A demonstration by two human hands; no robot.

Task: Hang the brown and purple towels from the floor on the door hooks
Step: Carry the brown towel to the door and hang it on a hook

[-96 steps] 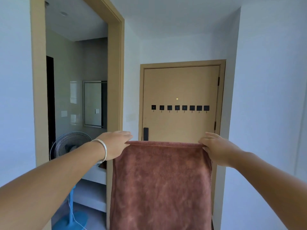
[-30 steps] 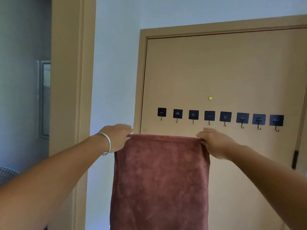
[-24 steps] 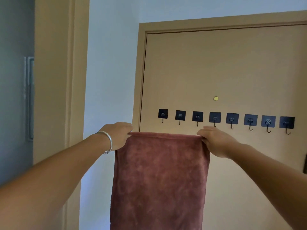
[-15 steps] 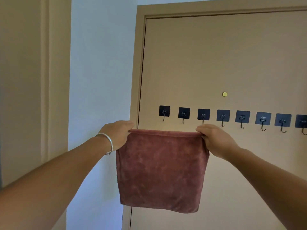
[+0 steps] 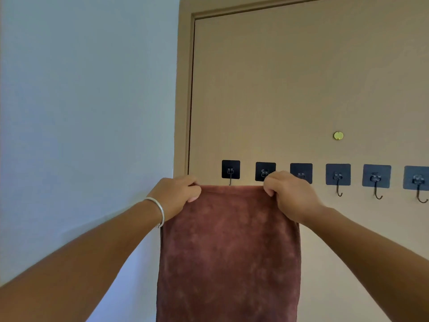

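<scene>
Brown towel held up just under the door hooks.

My left hand point(image 5: 176, 196) and right hand point(image 5: 290, 196) each pinch a top corner of the brown towel point(image 5: 228, 252), so its upper edge runs level, left to right, while the rest hangs straight down. That edge sits just below the two leftmost door hooks point(image 5: 230, 169), and my right hand covers part of the third. I judge a short lift toward the door would catch it. The purple towel is out of view.
</scene>
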